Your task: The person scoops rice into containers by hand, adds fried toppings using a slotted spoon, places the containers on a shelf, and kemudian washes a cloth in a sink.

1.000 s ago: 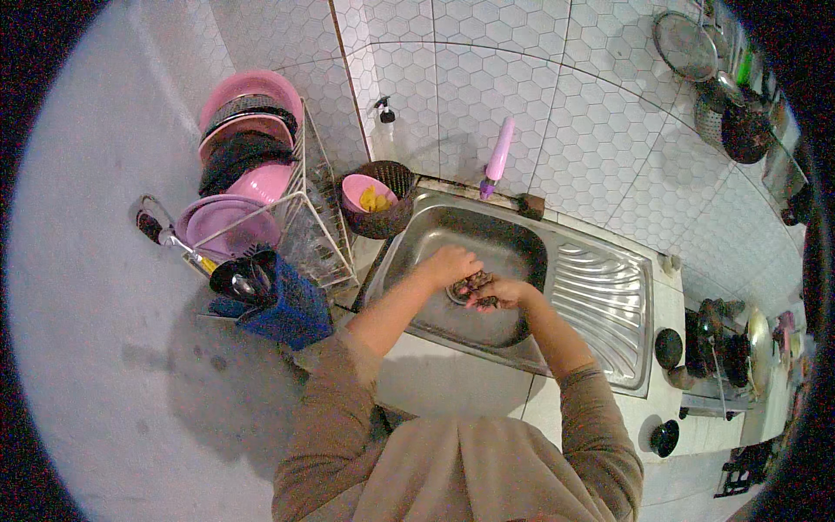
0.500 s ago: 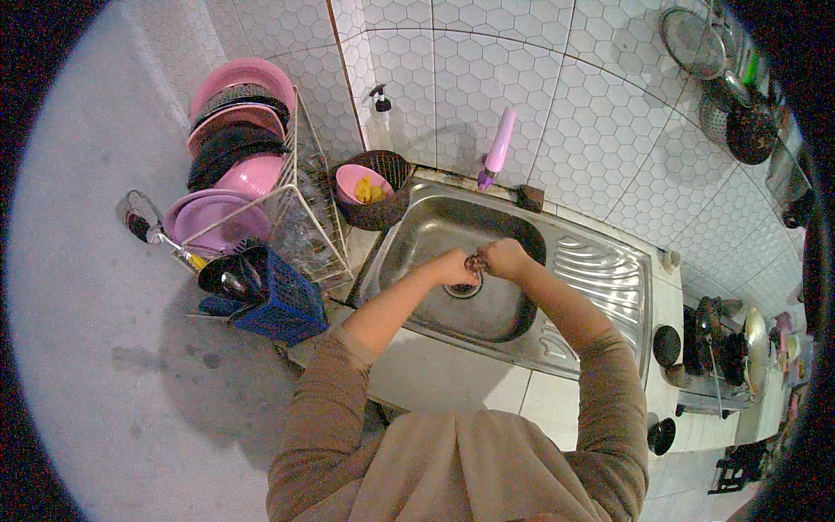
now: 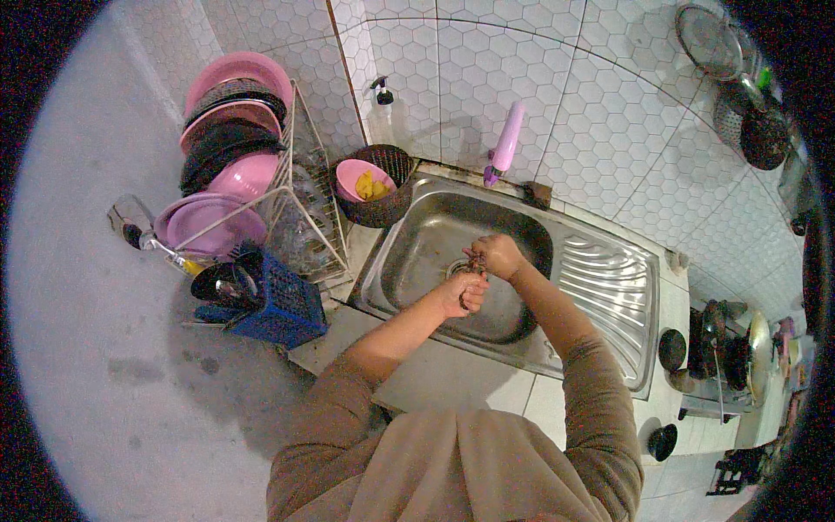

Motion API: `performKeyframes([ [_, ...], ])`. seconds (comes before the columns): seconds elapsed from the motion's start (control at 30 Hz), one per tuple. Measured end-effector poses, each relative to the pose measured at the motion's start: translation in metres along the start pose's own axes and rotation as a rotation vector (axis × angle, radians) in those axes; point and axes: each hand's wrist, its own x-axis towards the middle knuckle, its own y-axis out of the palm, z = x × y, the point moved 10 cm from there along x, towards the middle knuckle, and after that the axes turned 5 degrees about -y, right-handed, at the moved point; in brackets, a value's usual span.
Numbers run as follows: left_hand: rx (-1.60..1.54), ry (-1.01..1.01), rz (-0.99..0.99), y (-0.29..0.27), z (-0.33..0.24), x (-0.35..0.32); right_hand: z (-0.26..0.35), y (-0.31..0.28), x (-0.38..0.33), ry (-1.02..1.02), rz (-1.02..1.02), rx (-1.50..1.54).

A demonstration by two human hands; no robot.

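Over the stainless steel sink (image 3: pixel 417 252), my left hand (image 3: pixel 464 294) is closed around a small dark, stringy-looking thing (image 3: pixel 477 263). Part of it shows at the top of the fist, and a dark bit shows between the fingers. My right hand (image 3: pixel 499 255) is right against it on the far side, its fingers bent down onto the same dark thing. The two hands nearly touch. Below and behind them, the drain (image 3: pixel 456 266) is partly hidden. What exactly the dark thing is, I cannot make out.
A lilac tap cover (image 3: pixel 508 139) hangs above the sink's back edge. To the left stand a brown basket (image 3: pixel 374 211) with a pink bowl (image 3: pixel 350 177), a soap pump bottle (image 3: pixel 381 117), a dish rack (image 3: pixel 304 209) and a blue cutlery basket (image 3: pixel 283 300). At right are the ridged drainboard (image 3: pixel 609 278) and a stove (image 3: pixel 713 400).
My left hand has come nearer to me and turned, now a fist around the dark thing. My right hand stays close by, fingers still at it. The view has shifted slightly.
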Motion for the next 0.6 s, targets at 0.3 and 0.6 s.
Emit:
performKeyframes([
  [0.3, -0.512, 0.217, 0.403, 0.049, 0.004, -0.010, 0.012, -0.009, 0.004, -0.008, -0.169, 0.148],
  [0.6, -0.638, 0.224, 0.436, 0.060, 0.008, -0.014, 0.019, 0.003, 0.004, 0.080, -0.142, 0.246],
])
